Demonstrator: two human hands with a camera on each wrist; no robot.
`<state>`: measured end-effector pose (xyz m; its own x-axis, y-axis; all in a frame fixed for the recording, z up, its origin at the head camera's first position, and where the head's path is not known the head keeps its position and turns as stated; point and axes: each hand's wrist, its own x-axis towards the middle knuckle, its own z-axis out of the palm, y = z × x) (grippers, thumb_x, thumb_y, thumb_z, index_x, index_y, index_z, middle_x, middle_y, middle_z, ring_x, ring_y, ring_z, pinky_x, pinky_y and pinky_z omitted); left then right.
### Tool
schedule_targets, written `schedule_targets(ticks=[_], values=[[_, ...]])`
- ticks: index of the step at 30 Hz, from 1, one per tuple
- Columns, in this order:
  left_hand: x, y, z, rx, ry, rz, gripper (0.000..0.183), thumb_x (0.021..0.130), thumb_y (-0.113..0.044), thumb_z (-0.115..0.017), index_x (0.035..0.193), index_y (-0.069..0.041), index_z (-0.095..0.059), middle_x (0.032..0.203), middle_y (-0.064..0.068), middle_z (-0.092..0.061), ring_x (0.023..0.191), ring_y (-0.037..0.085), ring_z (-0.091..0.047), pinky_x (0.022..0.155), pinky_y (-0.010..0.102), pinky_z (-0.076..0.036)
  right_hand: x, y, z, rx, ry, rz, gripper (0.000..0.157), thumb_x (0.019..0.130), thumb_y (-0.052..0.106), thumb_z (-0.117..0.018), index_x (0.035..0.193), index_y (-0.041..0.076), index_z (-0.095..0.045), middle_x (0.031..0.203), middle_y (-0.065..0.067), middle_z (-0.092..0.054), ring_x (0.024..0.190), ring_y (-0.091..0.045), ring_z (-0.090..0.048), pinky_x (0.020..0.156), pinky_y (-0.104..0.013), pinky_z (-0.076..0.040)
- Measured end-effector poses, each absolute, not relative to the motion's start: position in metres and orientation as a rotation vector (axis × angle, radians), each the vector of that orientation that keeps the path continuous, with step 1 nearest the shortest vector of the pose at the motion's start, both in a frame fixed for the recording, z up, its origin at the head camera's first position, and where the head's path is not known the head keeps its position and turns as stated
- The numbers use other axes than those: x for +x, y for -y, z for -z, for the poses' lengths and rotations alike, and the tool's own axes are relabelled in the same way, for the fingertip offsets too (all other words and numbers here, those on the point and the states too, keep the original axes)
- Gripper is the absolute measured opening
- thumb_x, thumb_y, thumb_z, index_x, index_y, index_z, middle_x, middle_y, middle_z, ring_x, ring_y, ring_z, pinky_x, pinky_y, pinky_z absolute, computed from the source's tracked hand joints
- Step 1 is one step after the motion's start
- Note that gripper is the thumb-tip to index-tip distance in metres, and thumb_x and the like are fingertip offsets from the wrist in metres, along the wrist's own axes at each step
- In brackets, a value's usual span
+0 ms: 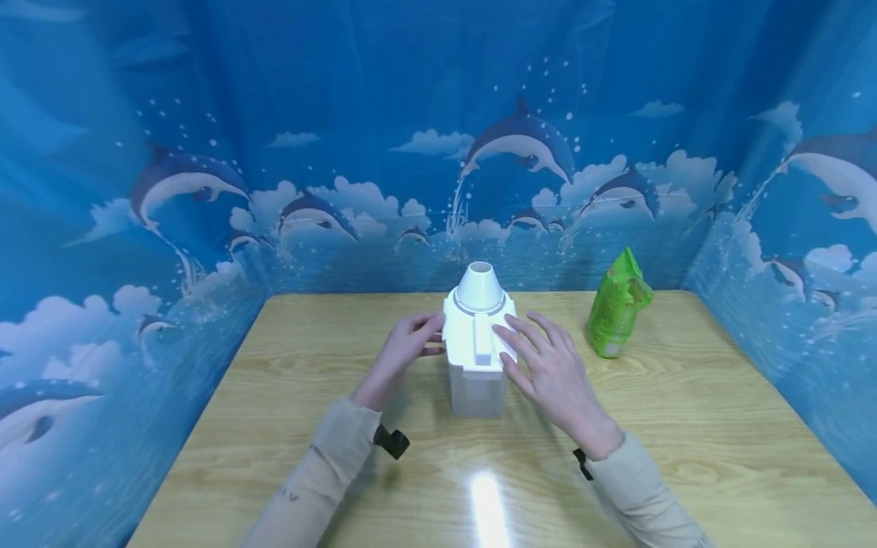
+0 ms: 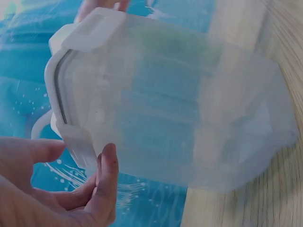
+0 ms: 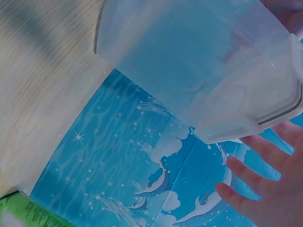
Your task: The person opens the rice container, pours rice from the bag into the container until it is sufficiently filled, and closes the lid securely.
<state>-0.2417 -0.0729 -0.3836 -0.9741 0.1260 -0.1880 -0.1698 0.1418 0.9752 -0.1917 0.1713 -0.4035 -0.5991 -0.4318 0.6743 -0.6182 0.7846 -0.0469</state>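
The left hand (image 1: 411,342), curled round one latch (image 2: 81,145), apparently works it; the widely spread right hand (image 1: 553,374) should steady the container (image 1: 477,393).

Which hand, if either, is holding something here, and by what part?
Left hand has thumb and fingers at a side clip of the container; whether it grips cannot be told. Right hand holds nothing, fingers spread at the lid.
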Motion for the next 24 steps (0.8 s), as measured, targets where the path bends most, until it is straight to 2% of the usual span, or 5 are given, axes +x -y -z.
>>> schedule_targets(ticks=[6,11,14,20,24], values=[[-0.253,0.076,0.384,-0.078,-2.078,-1.884,0.06,0.102,-0.041,-0.06,0.141,0.003,-0.052,0.134,0.02,-0.062,0.123,0.032,-0.06,0.104,0.044,-0.051,-0.191,-0.171,0.404,0.772,2.309,-0.372,0.059,0.109,0.051,-0.028,0.136,0.014,-0.063,0.136,-0.015,-0.062,0.131,-0.042,-0.05,0.105,-0.062,-0.042],[-0.259,0.077,0.385,-0.097,-2.023,-1.89,0.059,0.099,-0.04,-0.064,0.14,0.001,-0.055,0.135,0.018,-0.062,0.126,0.031,-0.06,0.11,0.046,-0.046,-0.191,-0.171,0.404,0.771,2.309,-0.373,0.058,0.109,0.051,-0.028,0.136,0.013,-0.063,0.136,-0.015,-0.062,0.131,-0.042,-0.05,0.105,-0.061,-0.042],[-0.263,0.078,0.387,-0.155,-1.907,-1.958,0.053,0.098,-0.035,-0.068,0.136,0.001,-0.059,0.13,0.015,-0.067,0.12,0.025,-0.064,0.108,0.041,-0.048,-0.191,-0.17,0.404,0.768,2.31,-0.371,0.058,0.109,0.05,-0.028,0.136,0.013,-0.063,0.136,-0.015,-0.062,0.131,-0.042,-0.05,0.105,-0.061,-0.042],[-0.269,0.078,0.389,-0.265,-1.708,-2.056,0.047,0.095,-0.025,-0.071,0.131,0.004,-0.061,0.105,0.008,-0.071,0.091,0.012,-0.07,0.092,0.028,-0.057,-0.19,-0.17,0.404,0.761,2.318,-0.371,0.058,0.109,0.05,-0.029,0.137,0.013,-0.063,0.137,-0.015,-0.062,0.131,-0.042,-0.05,0.106,-0.061,-0.042],[-0.272,0.078,0.39,-0.265,-1.68,-2.05,0.05,0.095,-0.025,-0.07,0.134,0.004,-0.058,0.108,0.009,-0.069,0.09,0.013,-0.069,0.089,0.026,-0.058,-0.19,-0.17,0.404,0.759,2.328,-0.376,0.057,0.109,0.05,-0.03,0.138,0.014,-0.062,0.138,-0.015,-0.061,0.132,-0.041,-0.049,0.106,-0.061,-0.041]])
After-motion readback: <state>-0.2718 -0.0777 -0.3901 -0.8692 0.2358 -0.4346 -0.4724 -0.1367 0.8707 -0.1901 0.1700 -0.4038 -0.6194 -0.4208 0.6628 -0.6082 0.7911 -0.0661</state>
